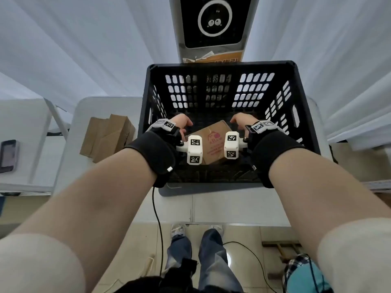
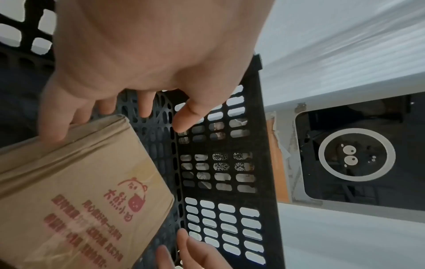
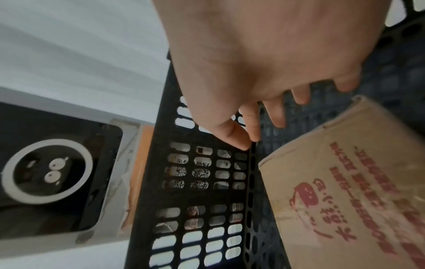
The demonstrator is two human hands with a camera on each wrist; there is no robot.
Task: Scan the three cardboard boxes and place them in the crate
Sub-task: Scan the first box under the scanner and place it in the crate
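Note:
A cardboard box with red print (image 1: 212,144) lies tilted on the floor of the black crate (image 1: 220,66). Both my hands are down inside the crate above it. My left hand (image 1: 184,125) hangs over the box's left end with its fingers loose. In the left wrist view one finger of this left hand (image 2: 119,116) touches the edge of the box (image 2: 80,182). My right hand (image 1: 239,122) hovers at the right end; in the right wrist view this right hand (image 3: 276,118) is spread and clear of the box (image 3: 345,182). Two more cardboard boxes (image 1: 108,138) lie on the white table (image 1: 84,106), left of the crate.
The scanner (image 1: 213,22), a black panel with a white ring, stands right behind the crate's far wall. A phone (image 1: 8,155) lies on a side surface at far left. A black cable (image 1: 156,212) hangs off the table's front edge by my legs.

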